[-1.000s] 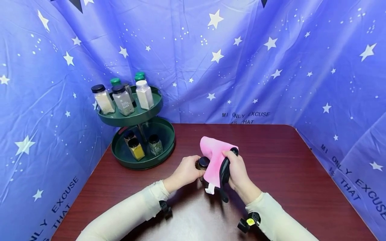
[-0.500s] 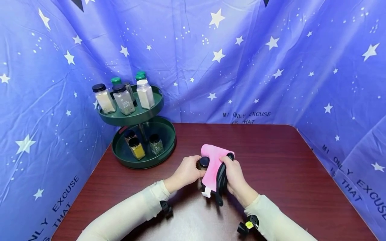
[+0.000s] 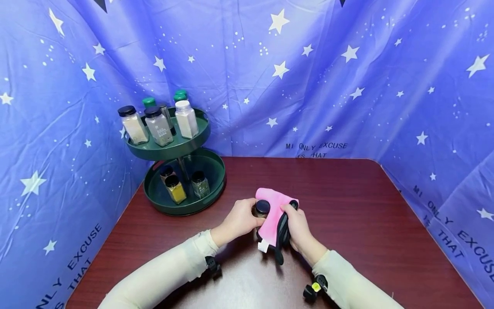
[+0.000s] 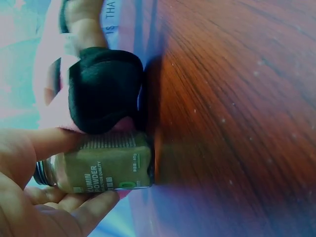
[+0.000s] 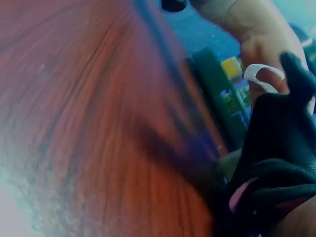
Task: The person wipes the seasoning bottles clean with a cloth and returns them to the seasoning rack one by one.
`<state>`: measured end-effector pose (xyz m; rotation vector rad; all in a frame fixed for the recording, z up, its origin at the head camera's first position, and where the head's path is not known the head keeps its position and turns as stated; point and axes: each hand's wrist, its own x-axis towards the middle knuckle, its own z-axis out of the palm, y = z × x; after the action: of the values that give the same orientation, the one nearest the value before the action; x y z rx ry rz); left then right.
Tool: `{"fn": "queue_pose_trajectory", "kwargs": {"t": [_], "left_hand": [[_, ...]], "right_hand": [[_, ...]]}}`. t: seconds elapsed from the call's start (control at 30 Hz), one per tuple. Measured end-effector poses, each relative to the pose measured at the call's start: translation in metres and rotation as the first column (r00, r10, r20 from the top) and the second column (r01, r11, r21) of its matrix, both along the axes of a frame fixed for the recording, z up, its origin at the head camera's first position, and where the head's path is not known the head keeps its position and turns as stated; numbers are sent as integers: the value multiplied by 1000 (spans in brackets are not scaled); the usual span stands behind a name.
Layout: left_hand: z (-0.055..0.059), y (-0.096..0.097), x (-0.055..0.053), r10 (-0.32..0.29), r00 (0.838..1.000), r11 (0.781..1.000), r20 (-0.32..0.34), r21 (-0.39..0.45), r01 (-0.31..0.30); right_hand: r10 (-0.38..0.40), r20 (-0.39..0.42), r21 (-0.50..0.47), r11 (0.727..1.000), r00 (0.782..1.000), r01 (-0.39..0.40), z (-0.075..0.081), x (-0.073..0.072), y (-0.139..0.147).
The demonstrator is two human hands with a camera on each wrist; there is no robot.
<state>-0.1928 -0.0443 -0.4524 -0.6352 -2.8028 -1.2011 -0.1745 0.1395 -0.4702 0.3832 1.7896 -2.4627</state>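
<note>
In the head view my left hand [image 3: 242, 218] grips a spice jar [image 3: 263, 207] with a black lid, fingers and thumb round its sides. The left wrist view shows a clear jar of brownish powder [image 4: 106, 165], its label reading "cumin powder". My right hand [image 3: 302, 227] holds a folded cloth [image 3: 275, 214], pink on one face and black on the other, with a white tag [image 3: 263, 246]. The cloth lies against the jar's right side, and its black folds [image 5: 276, 143] fill the lower right of the right wrist view. The jar's far side is hidden.
A two-tier dark green turntable rack [image 3: 185, 208] stands at the left back of the red-brown table [image 3: 328, 189]. Several jars stand on its upper tier, among them a white-lidded jar [image 3: 187, 120]. Below are a yellow spice jar [image 3: 176, 191] and others. Starry blue curtains [image 3: 247, 77] surround the table.
My right hand has drawn the cloth down along the jar, toward me and slightly left. My left hand and the jar have stayed nearly in place.
</note>
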Motion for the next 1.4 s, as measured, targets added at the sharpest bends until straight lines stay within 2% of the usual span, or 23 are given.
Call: {"fn": "queue_pose_trajectory", "kwargs": {"t": [0.13,0.37,0.53,0.67,0.83,0.93,1.0,1.1,1.23,1.33,1.4], "left_hand": [[0,0,-1,6,1000,1000,5,9,-6],[0,0,2,-13,999,1000,38,17,12],[1,0,0,-51,998,999,33,-3,51],[1,-2,-3,-82,995,997,62,11,82],[2,-6,-8,-147,982,989,119,28,144],[3,-8,-10,-184,974,983,130,32,181],[2,-8,-10,-190,976,982,108,19,189],[1,-7,-6,-145,989,988,17,-49,146],[0,-3,3,-21,994,990,-110,-143,5],[-3,0,8,58,989,983,-134,-165,-80],[-4,2,10,98,987,978,-126,-172,-119]], "right_hand": [[23,5,-6,1000,1000,-23,2,-2,1],[44,-40,-166,985,998,-50,34,0,11],[25,-91,-197,979,996,-42,50,-2,23],[-1,-95,-220,975,995,-20,54,-4,31],[-13,-90,-221,975,996,-7,53,-4,37],[-18,-86,-219,976,996,-1,53,-3,38],[-19,-81,-221,975,997,1,52,-3,38],[-15,-70,-225,974,997,-2,51,-2,38],[-11,-64,-234,972,998,-5,50,-3,38],[-21,-72,-237,972,997,4,50,-2,38],[-31,-74,-239,971,997,12,50,-2,39]]}}
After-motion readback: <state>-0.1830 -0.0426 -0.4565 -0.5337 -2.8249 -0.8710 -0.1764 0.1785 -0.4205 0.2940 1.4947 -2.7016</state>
